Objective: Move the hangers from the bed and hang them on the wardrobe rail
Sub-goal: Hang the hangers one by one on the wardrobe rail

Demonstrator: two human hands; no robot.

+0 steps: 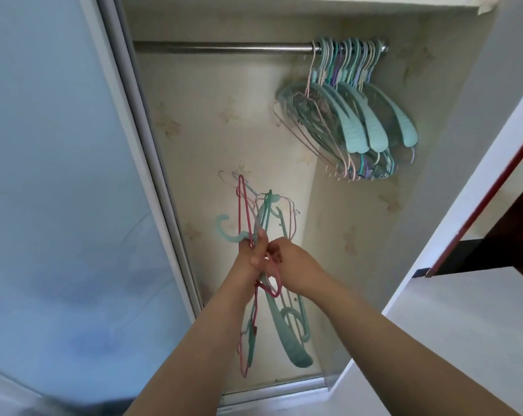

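Hangers (pixel 261 223) sit bunched in the left grip (pixel 254 250) so the right grip (pixel 284 259), pinching a pink hook (pixel 273 283), can free one for the rail (pixel 224 46) up above.

Two bare forearms, sleeveless to the frame edge, ringless hands (pixel 272 262)

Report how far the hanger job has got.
Done: a cluster of hangers already hangs at the rail's right end. In hand: the left hand grips a mixed bundle while the right hand picks at it. Left: hanging that bundle; the bed is out of view.
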